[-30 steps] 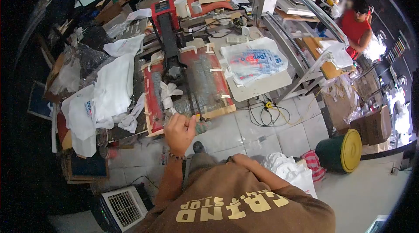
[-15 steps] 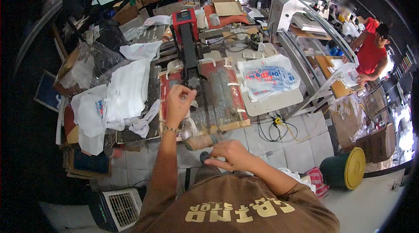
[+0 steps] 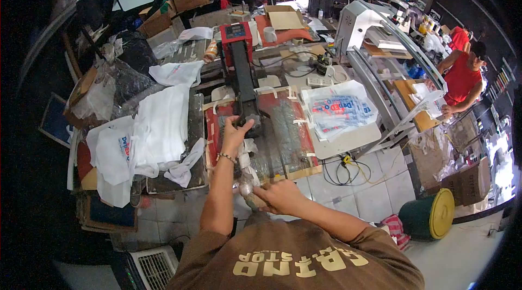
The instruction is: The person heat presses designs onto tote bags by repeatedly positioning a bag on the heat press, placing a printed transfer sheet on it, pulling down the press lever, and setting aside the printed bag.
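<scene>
At the front end of the black press arm (image 3: 240, 75) is my left hand (image 3: 234, 136), its fingers and thumb closed around a dark part there. My right hand (image 3: 285, 198) is closed on the lower end of a handle wrapped in clear and pale material (image 3: 246, 185). The arm runs back to a red control box with a display (image 3: 236, 31). Below it lies a red-edged board covered with clear film and tape (image 3: 283, 127). My fingers partly hide both gripped spots.
White printed fabric pieces (image 3: 161, 124) lie at left, and a printed stack (image 3: 338, 106) sits on a pale board at right. A white-grey machine frame (image 3: 361, 21), a person in red (image 3: 462, 80), black cables (image 3: 348, 169) and a yellow-lidded green bin (image 3: 423, 216) are farther right.
My left hand has moved down and right, closing around the arm's front part. The wrapped handle has swung from slanting right to pointing more towards me. My right hand has shifted slightly left onto it.
</scene>
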The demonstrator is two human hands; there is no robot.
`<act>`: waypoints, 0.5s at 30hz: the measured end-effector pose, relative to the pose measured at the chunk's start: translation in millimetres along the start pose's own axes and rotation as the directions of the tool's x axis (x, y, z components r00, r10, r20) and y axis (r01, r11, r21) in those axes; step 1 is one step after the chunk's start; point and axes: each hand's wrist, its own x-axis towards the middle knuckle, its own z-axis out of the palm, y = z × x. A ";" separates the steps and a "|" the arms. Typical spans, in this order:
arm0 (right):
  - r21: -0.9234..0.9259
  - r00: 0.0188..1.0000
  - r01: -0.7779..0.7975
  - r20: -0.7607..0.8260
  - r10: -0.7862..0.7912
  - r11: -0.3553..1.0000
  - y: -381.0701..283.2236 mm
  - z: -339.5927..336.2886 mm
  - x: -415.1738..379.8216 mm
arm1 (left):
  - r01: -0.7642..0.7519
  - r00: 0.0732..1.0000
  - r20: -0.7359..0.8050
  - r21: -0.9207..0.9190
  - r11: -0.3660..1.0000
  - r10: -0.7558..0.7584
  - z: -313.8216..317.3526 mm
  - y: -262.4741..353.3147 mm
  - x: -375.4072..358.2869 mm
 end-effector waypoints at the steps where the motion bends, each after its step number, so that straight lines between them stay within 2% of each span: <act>1: -0.013 0.999 -0.018 0.032 0.019 1.000 -0.9 0.9 1.6 | 0.020 1.000 0.014 0.012 1.000 -0.020 -0.6 2.8 0.1; 4: -0.025 0.992 -0.060 0.111 0.062 0.998 -3.0 -4.7 2.2 | 0.033 0.999 0.002 0.041 0.999 -0.033 -2.3 -7.1 14.2; 5: -0.024 0.984 -0.086 0.156 0.089 0.996 -5.8 -9.9 1.8 | 0.007 0.999 0.041 -0.039 0.999 -0.006 -2.4 -11.8 17.0; 6: -0.022 0.983 -0.091 0.155 0.093 0.996 -15.8 -32.1 2.5 | 0.009 0.999 0.046 -0.037 0.999 -0.007 -8.9 -9.1 23.4; 7: -0.050 0.984 -0.078 0.157 0.085 0.996 -29.6 -74.7 5.0 | -0.115 0.993 0.020 0.200 0.973 0.113 -18.5 -0.3 37.9; 8: -0.078 0.982 -0.062 0.175 0.075 0.995 -39.2 -114.3 6.0 | -0.209 0.975 0.014 0.419 0.884 0.223 -20.8 5.8 47.2; 9: -0.098 0.997 -0.019 0.078 0.027 0.995 -44.6 -142.3 7.0 | -0.025 0.991 0.132 0.213 0.977 -0.004 -27.6 41.1 39.0; 10: -0.135 0.999 0.025 -0.030 -0.029 0.991 -42.2 -168.7 11.7 | 0.185 0.943 0.279 0.019 0.983 -0.183 -36.2 86.8 30.5; 11: -0.207 0.959 0.097 -0.244 -0.148 0.973 -38.1 -189.3 18.9 | 0.082 0.967 0.250 -0.127 0.988 -0.048 -49.6 97.8 29.7; 12: -0.242 0.951 0.058 -0.281 -0.127 0.969 -42.7 -227.4 30.1 | -0.019 0.976 0.206 -0.259 0.966 0.074 -63.4 105.0 25.1; 13: -0.372 0.886 0.053 -0.410 -0.216 0.927 -39.8 -253.1 48.0 | -0.010 0.977 0.203 -0.253 0.968 0.063 -71.1 125.7 4.5; 14: -0.493 0.853 0.038 -0.437 -0.285 0.869 -35.3 -280.1 67.3 | -0.257 0.966 -0.009 -0.121 0.959 0.258 -79.4 156.4 -28.7; 15: -0.555 0.811 0.021 -0.478 -0.339 0.832 -30.3 -309.2 89.0 | -0.462 0.866 -0.185 0.059 0.885 0.464 -87.4 185.4 -62.7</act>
